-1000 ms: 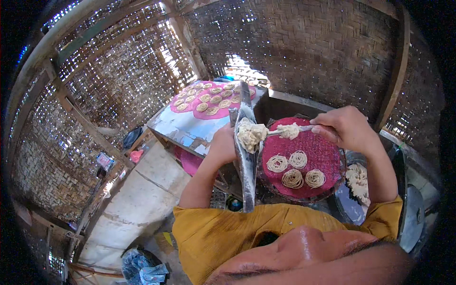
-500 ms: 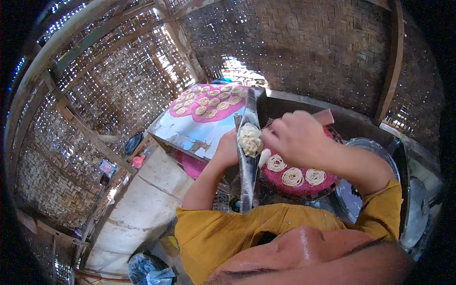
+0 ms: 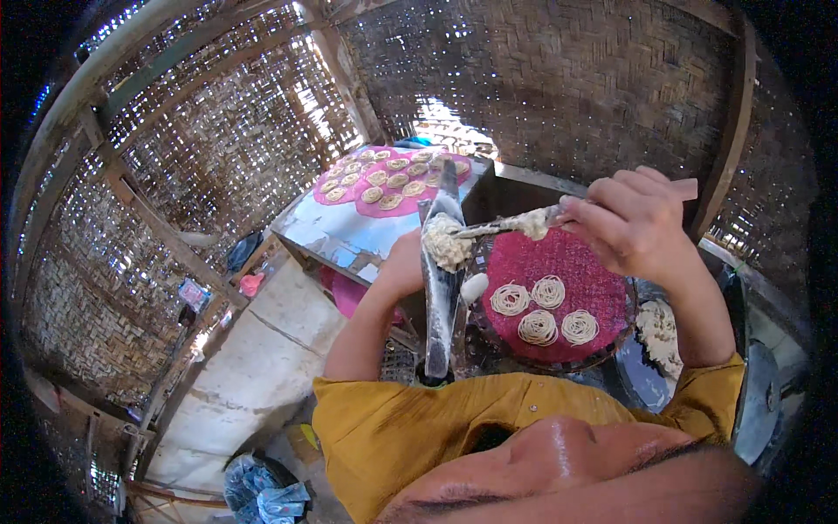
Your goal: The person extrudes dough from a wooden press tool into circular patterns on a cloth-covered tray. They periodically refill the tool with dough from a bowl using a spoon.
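Observation:
A long dark dough press, smeared with white, stands before me with a lump of pale dough on it. My left hand is curled against its left side, with the fingertips hidden behind it. My right hand grips a knife-like spatula by its pale handle. Its dough-coated blade points left, and the tip touches the lump. Below it, several coiled noodle nests lie on a round pink mesh mat. A white rounded knob juts from the press's right side.
Further left, a light-blue tabletop bears pink sheets with many noodle nests. More dough sits in a metal basin beneath my right forearm. Woven bamboo walls close in the back. A blue plastic bag stands lower left.
My right hand has moved right and away from the press, bringing the spatula blade into view across the dough. Another noodle nest and the basin's dough now show.

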`<state>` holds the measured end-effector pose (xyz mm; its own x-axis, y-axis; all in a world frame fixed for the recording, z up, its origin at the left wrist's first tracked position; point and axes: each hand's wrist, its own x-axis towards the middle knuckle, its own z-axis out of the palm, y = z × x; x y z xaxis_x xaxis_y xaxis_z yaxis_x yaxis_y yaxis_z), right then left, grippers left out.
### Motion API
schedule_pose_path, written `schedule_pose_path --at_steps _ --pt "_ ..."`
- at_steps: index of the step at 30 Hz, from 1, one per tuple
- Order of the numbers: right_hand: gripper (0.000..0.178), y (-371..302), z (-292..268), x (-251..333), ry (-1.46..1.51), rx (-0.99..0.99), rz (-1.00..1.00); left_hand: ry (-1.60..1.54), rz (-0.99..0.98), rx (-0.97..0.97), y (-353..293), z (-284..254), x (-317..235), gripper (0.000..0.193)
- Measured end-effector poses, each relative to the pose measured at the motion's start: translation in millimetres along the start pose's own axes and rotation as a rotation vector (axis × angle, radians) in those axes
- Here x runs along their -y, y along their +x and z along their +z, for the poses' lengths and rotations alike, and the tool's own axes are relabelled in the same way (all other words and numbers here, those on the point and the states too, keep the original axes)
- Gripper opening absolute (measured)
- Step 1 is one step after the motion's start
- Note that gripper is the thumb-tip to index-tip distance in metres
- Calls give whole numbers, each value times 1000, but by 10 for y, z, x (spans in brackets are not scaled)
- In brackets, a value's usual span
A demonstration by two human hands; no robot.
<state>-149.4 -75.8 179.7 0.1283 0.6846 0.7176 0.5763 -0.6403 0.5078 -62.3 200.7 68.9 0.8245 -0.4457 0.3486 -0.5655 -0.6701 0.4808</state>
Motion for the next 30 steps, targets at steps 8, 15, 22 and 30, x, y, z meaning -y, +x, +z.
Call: schedule_pose_path --at_steps 8,15,22,30 --pt "17 -13 331 315 32 160 -140 33 50 11 92 199 -165 37" --pt "22 -120 169 199 30 161 -34 37 4 30 173 93 -83 36" --pt "16 -511 119 94 670 -187 797 -262 668 -213 627 -163 168 27" --pt "9 -538 335 296 1062 -211 982 -1350 241 302 1225 194 -303 39"
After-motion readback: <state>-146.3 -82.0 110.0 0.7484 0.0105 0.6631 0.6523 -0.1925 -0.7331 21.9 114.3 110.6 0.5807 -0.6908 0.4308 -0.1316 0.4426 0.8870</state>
